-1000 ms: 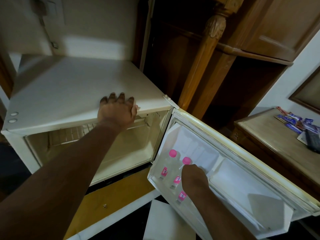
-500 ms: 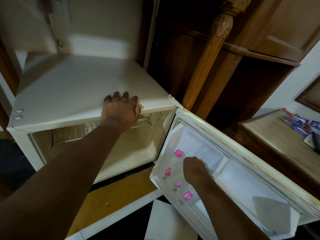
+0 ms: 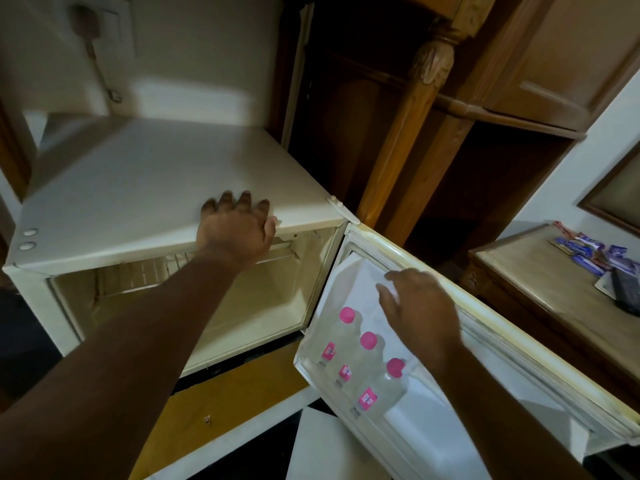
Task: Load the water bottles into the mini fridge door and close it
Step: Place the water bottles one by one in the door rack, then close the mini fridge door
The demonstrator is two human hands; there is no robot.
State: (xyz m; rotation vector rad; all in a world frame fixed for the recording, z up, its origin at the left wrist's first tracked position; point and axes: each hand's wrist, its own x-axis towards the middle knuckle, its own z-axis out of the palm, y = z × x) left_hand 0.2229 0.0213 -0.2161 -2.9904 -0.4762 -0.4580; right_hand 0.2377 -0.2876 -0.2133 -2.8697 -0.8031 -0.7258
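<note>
The nearest bottle's pink label (image 3: pixel 367 399) has white lettering, too blurred to read.

A white mini fridge (image 3: pixel 149 188) fills the left and centre of the frame, its cream-lined door (image 3: pixel 519 344) swung open toward the lower right; the left hand (image 3: pixel 235 230) lies flat on the front edge of the fridge top, fingers spread; the right hand (image 3: pixel 420 313), empty and loosely spread, hovers above the door's inner shelf; three clear plastic water bottles with pink caps (image 3: pixel 367 341) stand upright in a row in that shelf, at lower centre; a wooden side table (image 3: pixel 540 282) sits at the right edge.
</note>
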